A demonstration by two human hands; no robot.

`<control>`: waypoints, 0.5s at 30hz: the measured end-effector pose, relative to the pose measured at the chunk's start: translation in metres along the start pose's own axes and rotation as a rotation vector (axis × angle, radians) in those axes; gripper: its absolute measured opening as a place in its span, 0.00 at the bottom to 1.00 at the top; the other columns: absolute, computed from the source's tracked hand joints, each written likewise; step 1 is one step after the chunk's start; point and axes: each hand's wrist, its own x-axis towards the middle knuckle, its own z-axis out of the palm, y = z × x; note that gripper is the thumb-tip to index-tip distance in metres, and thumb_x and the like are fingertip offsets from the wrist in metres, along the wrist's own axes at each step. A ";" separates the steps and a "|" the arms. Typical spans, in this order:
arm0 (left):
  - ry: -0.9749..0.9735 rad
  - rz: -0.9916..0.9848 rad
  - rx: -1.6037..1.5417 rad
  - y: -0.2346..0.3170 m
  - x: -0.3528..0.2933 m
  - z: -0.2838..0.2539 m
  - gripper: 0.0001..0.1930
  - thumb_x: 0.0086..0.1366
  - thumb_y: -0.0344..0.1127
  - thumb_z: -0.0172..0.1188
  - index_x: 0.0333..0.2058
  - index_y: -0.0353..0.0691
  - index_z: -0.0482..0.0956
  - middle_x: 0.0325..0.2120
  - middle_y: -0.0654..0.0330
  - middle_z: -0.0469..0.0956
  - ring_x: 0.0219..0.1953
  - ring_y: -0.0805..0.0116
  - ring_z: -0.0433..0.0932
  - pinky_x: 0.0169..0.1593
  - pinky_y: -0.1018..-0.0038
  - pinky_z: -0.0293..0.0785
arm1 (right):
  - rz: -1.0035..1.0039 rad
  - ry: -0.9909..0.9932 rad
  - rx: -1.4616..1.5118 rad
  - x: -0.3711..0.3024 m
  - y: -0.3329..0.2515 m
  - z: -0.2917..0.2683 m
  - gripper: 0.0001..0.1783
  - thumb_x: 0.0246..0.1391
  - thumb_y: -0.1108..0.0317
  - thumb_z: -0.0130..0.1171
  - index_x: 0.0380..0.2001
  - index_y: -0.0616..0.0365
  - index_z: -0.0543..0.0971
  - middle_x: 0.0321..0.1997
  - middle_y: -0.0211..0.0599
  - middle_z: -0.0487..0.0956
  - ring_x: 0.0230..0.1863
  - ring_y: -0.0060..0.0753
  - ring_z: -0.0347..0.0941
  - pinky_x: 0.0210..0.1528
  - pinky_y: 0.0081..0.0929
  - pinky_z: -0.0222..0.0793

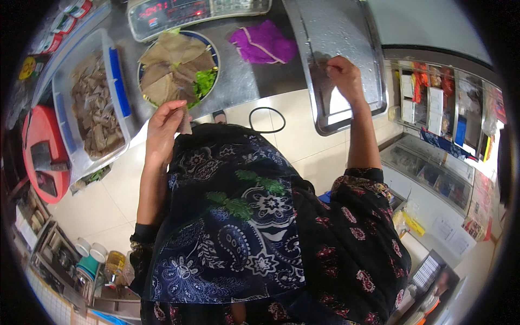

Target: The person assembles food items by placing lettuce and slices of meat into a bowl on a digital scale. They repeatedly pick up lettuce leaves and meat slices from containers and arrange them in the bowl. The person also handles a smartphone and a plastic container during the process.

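A thin greyish-brown slice of food (pixel 185 123) is pinched between the thumb and fingers of my left hand (pixel 160 134), just at the near edge of the plate (pixel 216 53). Overlapping slices (pixel 181 51) of the same colour cover that blue-rimmed plate, with green lettuce (pixel 205 82) showing at its right side. My right hand (pixel 348 82) hovers over a shiny metal tray (pixel 352 32), its fingertips drawn together. Whether anything small sits between those fingertips cannot be made out. To the left, a clear plastic box (pixel 122 127) with a blue clip holds many similar pieces (pixel 95 108).
Behind the plate stands a scale (pixel 200 12) with a lit red display. A crumpled purple cloth (pixel 264 43) lies between plate and tray. A red round container (pixel 43 157) is beyond the plastic box. Shelves (pixel 439 103) line the right side.
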 end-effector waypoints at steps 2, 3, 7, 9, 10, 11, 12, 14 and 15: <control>-0.008 -0.041 -0.010 0.002 -0.002 -0.004 0.11 0.65 0.28 0.49 0.44 0.36 0.73 0.33 0.63 0.74 0.34 0.74 0.74 0.36 0.80 0.69 | 0.199 -0.124 0.395 0.003 -0.006 -0.005 0.05 0.52 0.74 0.53 0.31 0.60 0.77 0.26 0.28 0.75 0.27 0.20 0.69 0.29 0.17 0.64; -0.018 -0.037 -0.008 0.000 -0.002 -0.005 0.11 0.65 0.29 0.48 0.45 0.37 0.73 0.34 0.63 0.73 0.35 0.73 0.74 0.37 0.80 0.69 | 0.243 -0.143 0.626 0.002 -0.024 -0.009 0.05 0.53 0.73 0.53 0.32 0.60 0.77 0.27 0.29 0.75 0.26 0.20 0.68 0.29 0.17 0.64; -0.070 -0.026 0.010 0.004 -0.003 0.002 0.12 0.65 0.28 0.48 0.46 0.37 0.73 0.32 0.63 0.74 0.35 0.75 0.74 0.37 0.81 0.69 | 0.215 -0.372 1.296 0.008 -0.057 0.005 0.06 0.54 0.70 0.55 0.34 0.59 0.76 0.28 0.31 0.75 0.25 0.20 0.67 0.28 0.18 0.63; -0.112 -0.052 0.009 0.007 -0.003 0.007 0.13 0.64 0.27 0.48 0.47 0.37 0.73 0.30 0.64 0.74 0.34 0.77 0.73 0.38 0.82 0.68 | 0.234 -0.469 1.334 0.009 -0.081 0.016 0.05 0.56 0.72 0.52 0.34 0.59 0.76 0.27 0.32 0.74 0.25 0.23 0.67 0.27 0.21 0.63; -0.133 -0.033 0.010 0.010 -0.004 0.010 0.13 0.64 0.27 0.49 0.47 0.37 0.73 0.30 0.64 0.74 0.34 0.77 0.73 0.38 0.82 0.68 | 0.244 -0.527 1.358 0.010 -0.090 0.025 0.06 0.56 0.73 0.50 0.34 0.60 0.76 0.26 0.32 0.73 0.25 0.25 0.67 0.27 0.22 0.63; -0.152 -0.014 0.010 0.015 -0.004 0.015 0.14 0.64 0.27 0.49 0.48 0.37 0.73 0.31 0.64 0.74 0.34 0.77 0.73 0.38 0.83 0.68 | 0.218 -0.609 1.444 0.013 -0.090 0.036 0.06 0.56 0.73 0.50 0.35 0.60 0.76 0.27 0.33 0.74 0.25 0.26 0.67 0.26 0.22 0.63; -0.167 0.006 0.015 0.018 -0.005 0.018 0.14 0.64 0.27 0.49 0.48 0.37 0.73 0.31 0.64 0.74 0.34 0.77 0.73 0.38 0.83 0.67 | 0.240 -0.626 1.438 0.013 -0.098 0.045 0.06 0.56 0.73 0.50 0.35 0.60 0.76 0.27 0.33 0.74 0.24 0.26 0.67 0.26 0.22 0.63; -0.190 0.021 0.044 0.018 -0.004 0.020 0.14 0.63 0.26 0.49 0.48 0.37 0.73 0.31 0.64 0.74 0.34 0.78 0.73 0.39 0.84 0.67 | 0.289 -0.649 1.417 0.012 -0.116 0.063 0.06 0.56 0.72 0.51 0.35 0.61 0.76 0.26 0.34 0.74 0.24 0.26 0.67 0.26 0.22 0.63; -0.203 -0.004 0.061 0.018 -0.002 0.020 0.15 0.63 0.27 0.50 0.49 0.37 0.73 0.31 0.65 0.75 0.34 0.79 0.73 0.40 0.84 0.67 | 0.298 -0.666 1.384 0.013 -0.121 0.073 0.06 0.56 0.72 0.51 0.35 0.61 0.76 0.25 0.33 0.74 0.24 0.25 0.67 0.25 0.22 0.63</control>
